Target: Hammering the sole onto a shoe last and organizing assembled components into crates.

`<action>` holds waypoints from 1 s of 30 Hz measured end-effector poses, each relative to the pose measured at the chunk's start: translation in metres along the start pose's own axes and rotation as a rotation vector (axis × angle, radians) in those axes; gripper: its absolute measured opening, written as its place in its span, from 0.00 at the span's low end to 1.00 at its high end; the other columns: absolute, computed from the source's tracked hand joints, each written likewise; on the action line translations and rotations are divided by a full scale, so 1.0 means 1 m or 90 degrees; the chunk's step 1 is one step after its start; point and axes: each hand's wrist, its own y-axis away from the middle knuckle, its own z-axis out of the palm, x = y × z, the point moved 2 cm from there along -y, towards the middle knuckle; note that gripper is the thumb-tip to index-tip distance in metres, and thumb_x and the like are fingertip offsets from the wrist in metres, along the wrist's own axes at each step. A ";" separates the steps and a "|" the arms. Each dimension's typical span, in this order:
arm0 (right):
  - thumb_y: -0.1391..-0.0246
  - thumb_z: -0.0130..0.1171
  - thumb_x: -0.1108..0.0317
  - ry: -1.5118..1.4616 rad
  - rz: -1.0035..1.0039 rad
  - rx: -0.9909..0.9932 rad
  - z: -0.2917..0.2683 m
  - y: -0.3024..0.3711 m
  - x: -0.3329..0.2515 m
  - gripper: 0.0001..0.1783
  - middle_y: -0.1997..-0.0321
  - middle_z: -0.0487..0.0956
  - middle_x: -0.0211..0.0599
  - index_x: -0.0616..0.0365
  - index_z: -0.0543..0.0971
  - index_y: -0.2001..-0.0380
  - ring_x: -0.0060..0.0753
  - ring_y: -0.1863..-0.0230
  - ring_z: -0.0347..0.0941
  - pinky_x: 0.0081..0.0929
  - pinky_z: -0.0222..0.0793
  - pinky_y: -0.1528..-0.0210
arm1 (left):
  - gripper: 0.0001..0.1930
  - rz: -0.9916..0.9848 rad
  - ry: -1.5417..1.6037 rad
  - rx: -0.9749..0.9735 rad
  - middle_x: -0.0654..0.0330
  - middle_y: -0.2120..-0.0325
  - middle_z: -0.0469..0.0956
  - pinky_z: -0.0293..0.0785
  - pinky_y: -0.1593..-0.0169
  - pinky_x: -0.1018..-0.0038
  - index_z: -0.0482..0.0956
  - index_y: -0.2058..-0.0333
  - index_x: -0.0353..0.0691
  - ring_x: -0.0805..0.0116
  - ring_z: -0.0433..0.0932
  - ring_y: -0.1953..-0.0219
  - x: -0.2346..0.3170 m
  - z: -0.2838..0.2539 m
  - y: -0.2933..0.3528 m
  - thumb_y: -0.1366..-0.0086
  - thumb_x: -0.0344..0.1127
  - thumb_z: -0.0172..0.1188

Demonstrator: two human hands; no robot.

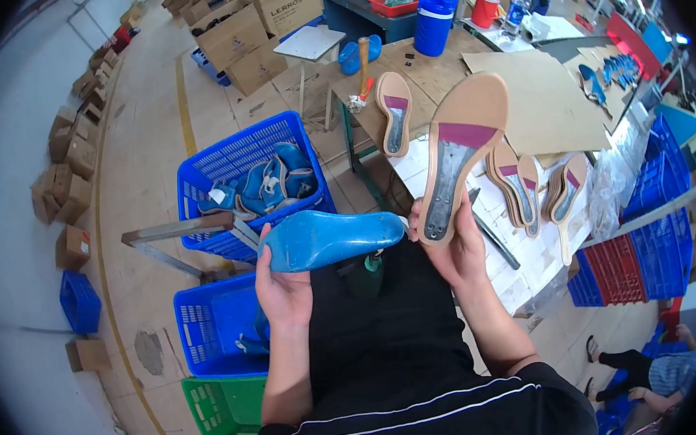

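A glossy blue shoe last lies sideways in front of me, its sole side turned up. My left hand is closed round its wider end at the left. In my right hand is a tan insole with a purple patch and a grey shank strip, held upright by its heel. The insole's heel is close to the narrow end of the last, by my right fingertips; whether they touch I cannot tell. Similar insoles lie stacked on the white worktop to the right, and a single insole lies further back.
A blue crate of blue lasts stands left on the floor, above another blue crate and a green crate. A hammer rests on the bench near a blue cooler jug. A person sits at lower right.
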 end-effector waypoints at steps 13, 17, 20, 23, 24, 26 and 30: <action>0.37 0.68 0.75 0.747 -0.128 -0.145 0.021 -0.042 0.007 0.28 0.33 0.77 0.49 0.58 0.81 0.34 0.46 0.38 0.76 0.35 0.71 0.34 | 0.27 -0.045 -0.111 -0.095 0.47 0.36 0.78 0.76 0.31 0.57 0.69 0.30 0.31 0.56 0.78 0.33 0.030 -0.018 0.021 0.18 0.44 0.50; 0.41 0.70 0.71 1.008 -0.159 -0.257 0.055 -0.043 0.009 0.27 0.38 0.78 0.45 0.50 0.85 0.37 0.51 0.38 0.72 0.41 0.71 0.36 | 0.28 -0.047 -0.044 -0.084 0.46 0.36 0.78 0.75 0.30 0.58 0.68 0.30 0.29 0.56 0.78 0.33 0.028 -0.029 0.015 0.18 0.44 0.50; 0.39 0.69 0.68 1.064 -0.130 -0.305 0.054 -0.037 0.020 0.26 0.39 0.77 0.44 0.48 0.85 0.37 0.51 0.37 0.72 0.43 0.72 0.36 | 0.27 -0.037 -0.053 -0.092 0.46 0.36 0.78 0.74 0.30 0.61 0.68 0.30 0.28 0.56 0.78 0.33 0.032 -0.022 0.011 0.19 0.41 0.51; 0.43 0.72 0.69 1.037 -0.084 -0.298 0.052 -0.036 0.025 0.27 0.39 0.78 0.45 0.52 0.85 0.39 0.52 0.37 0.73 0.43 0.72 0.35 | 0.25 -0.039 -0.184 -0.113 0.47 0.37 0.79 0.74 0.31 0.67 0.71 0.31 0.28 0.60 0.79 0.35 0.035 -0.020 0.009 0.22 0.34 0.57; 0.41 0.71 0.67 1.040 -0.088 -0.298 0.050 -0.036 0.026 0.26 0.38 0.77 0.44 0.50 0.85 0.38 0.51 0.37 0.73 0.43 0.72 0.35 | 0.25 -0.037 -0.184 -0.109 0.47 0.37 0.79 0.74 0.31 0.67 0.71 0.31 0.28 0.60 0.79 0.35 0.035 -0.021 0.008 0.22 0.34 0.57; 0.40 0.71 0.65 1.044 -0.088 -0.295 0.047 -0.036 0.029 0.26 0.38 0.77 0.44 0.48 0.85 0.37 0.50 0.37 0.72 0.42 0.73 0.36 | 0.24 -0.025 -0.227 -0.100 0.48 0.40 0.81 0.75 0.32 0.68 0.74 0.33 0.29 0.62 0.81 0.37 0.034 -0.024 0.006 0.23 0.33 0.60; 0.42 0.73 0.63 1.016 -0.059 -0.272 0.045 -0.038 0.027 0.30 0.39 0.78 0.44 0.48 0.83 0.35 0.50 0.39 0.75 0.41 0.75 0.37 | 0.22 -0.035 -0.259 -0.091 0.50 0.42 0.82 0.76 0.34 0.68 0.76 0.36 0.29 0.64 0.82 0.40 0.038 -0.031 0.000 0.24 0.32 0.63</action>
